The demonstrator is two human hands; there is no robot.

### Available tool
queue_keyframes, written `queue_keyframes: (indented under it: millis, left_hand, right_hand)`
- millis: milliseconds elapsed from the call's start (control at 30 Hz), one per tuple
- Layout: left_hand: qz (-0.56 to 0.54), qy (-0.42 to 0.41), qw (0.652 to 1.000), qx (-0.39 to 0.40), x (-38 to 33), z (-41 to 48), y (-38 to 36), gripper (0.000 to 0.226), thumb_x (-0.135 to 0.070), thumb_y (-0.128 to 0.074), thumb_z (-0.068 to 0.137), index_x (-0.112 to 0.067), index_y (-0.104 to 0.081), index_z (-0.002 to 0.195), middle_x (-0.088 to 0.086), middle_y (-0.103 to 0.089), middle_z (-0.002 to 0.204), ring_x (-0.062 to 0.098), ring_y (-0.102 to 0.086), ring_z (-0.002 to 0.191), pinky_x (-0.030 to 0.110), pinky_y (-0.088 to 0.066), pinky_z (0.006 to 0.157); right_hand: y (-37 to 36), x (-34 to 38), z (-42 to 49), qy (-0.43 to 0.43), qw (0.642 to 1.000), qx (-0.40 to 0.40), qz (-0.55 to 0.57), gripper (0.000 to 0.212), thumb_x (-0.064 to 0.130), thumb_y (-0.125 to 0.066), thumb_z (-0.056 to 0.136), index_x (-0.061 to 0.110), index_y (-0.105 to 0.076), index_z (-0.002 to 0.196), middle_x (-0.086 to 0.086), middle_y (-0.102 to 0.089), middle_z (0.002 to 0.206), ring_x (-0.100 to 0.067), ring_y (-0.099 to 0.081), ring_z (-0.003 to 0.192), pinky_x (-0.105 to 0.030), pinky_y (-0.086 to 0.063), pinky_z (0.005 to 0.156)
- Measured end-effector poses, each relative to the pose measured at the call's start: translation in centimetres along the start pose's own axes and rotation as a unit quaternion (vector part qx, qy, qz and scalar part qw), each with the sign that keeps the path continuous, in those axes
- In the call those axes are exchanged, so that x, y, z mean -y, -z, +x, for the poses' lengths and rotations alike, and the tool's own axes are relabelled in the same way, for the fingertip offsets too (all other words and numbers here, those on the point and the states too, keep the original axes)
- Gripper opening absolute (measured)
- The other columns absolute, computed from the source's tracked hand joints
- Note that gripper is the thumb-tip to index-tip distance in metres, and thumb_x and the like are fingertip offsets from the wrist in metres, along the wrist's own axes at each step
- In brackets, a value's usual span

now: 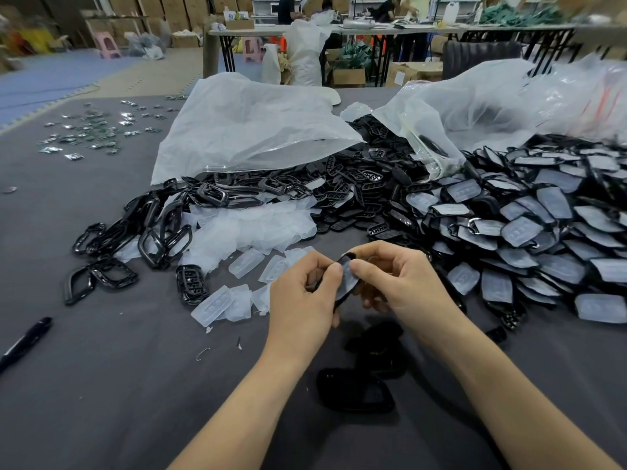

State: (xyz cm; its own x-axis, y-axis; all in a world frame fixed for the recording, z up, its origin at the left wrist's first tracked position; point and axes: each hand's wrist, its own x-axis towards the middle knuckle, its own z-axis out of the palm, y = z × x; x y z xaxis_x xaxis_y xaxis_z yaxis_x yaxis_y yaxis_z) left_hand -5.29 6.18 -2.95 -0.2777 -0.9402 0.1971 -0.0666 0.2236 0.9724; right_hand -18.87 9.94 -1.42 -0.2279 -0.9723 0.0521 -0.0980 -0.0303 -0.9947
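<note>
- Pinching a black shell (342, 295) between them in the head view, the left hand (305, 293) and the right hand (403, 283) are meeting over the near middle of the grey worktop (135, 385).
- Both hands are clamping on that shell. The two thumbs are pressing side by side on a clear pad (346, 274) lying on its upper face, while the other fingers are curling round behind it.
- The shell is sitting tilted in the air, off the worktop, just in front of the heaps.
- A heap of padded shells (543, 232), each showing a pale face, is spreading across the right side, near the right hand.
- Loose pads (251, 228) are lying in a drift ahead of the left hand, with black frames (142, 239) piling up further left.
- A white plastic bag (251, 130) is sagging behind the heaps, with black parts lying at its mouth.
- A pen (25, 340) is lying at the left edge — well apart from the hands — and dark shells (356, 391), blurred, are resting on the worktop between the forearms.
</note>
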Motion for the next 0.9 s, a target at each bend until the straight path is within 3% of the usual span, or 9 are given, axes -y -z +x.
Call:
queue_keyframes:
  millis: [200, 400, 533, 700, 900]
  left_hand:
    - [0.007, 0.007, 1.0, 0.014, 0.1, 0.0, -0.2, 0.03, -0.014, -0.055, 0.095, -0.021, -0.053, 0.066, -0.003, -0.049, 0.042, 0.015, -0.044, 0.03, 0.018, -0.032, 0.036]
    - [-0.017, 0.014, 0.999, 0.041, -0.2, -0.2, -0.2, 0.023, -0.013, -0.055, 0.096, -0.014, -0.058, 0.074, 0.003, -0.061, 0.052, 0.014, -0.044, 0.03, 0.017, -0.032, 0.034]
    - [-0.025, 0.021, 0.998, 0.06, -0.2, -0.3, -0.3, 0.016, -0.014, -0.056, 0.095, -0.013, -0.063, 0.08, 0.007, -0.062, 0.055, 0.013, -0.047, 0.031, 0.018, -0.035, 0.035]
    - [-0.097, 0.07, 0.988, 0.101, -0.4, -0.2, -0.5, 0.011, -0.01, -0.056, 0.096, -0.013, -0.066, 0.098, 0.004, -0.068, 0.062, 0.015, -0.059, 0.04, 0.019, -0.046, 0.042]
    - [-0.134, 0.092, 0.981, 0.109, -0.2, -0.2, -0.7, 0.016, -0.004, -0.054, 0.096, -0.015, -0.066, 0.097, 0.005, -0.07, 0.064, 0.016, -0.064, 0.046, 0.019, -0.051, 0.047]
  right_hand:
    - [-0.3, -0.1, 0.1, 0.012, 0.999, -0.007, -0.04, 0.005, 0.004, -0.058, 0.092, 0.007, -0.062, 0.095, -0.003, -0.06, 0.065, -0.009, -0.051, 0.047, -0.018, -0.043, 0.047]
    - [-0.1, 0.2, -0.1, 0.001, 1.0, -0.001, -0.016, 0.007, 0.007, -0.055, 0.094, 0.006, -0.059, 0.088, -0.001, -0.058, 0.058, -0.008, -0.048, 0.041, -0.015, -0.035, 0.039]
    - [-0.1, 0.0, 0.1, 0.04, 0.997, -0.015, -0.057, 0.012, 0.009, -0.055, 0.095, 0.002, -0.058, 0.085, 0.005, -0.057, 0.054, -0.01, -0.047, 0.041, -0.016, -0.036, 0.042]
    - [0.5, -0.6, 0.5, 0.076, 0.985, -0.097, -0.122, 0.013, 0.01, -0.059, 0.093, 0.014, -0.061, 0.08, 0.007, -0.057, 0.057, -0.009, -0.046, 0.042, -0.022, -0.041, 0.046]
    - [0.7, -0.9, 0.7, 0.086, 0.977, -0.115, -0.158, 0.014, 0.013, -0.061, 0.092, 0.019, -0.062, 0.079, 0.006, -0.059, 0.059, -0.005, -0.046, 0.042, -0.023, -0.043, 0.047]
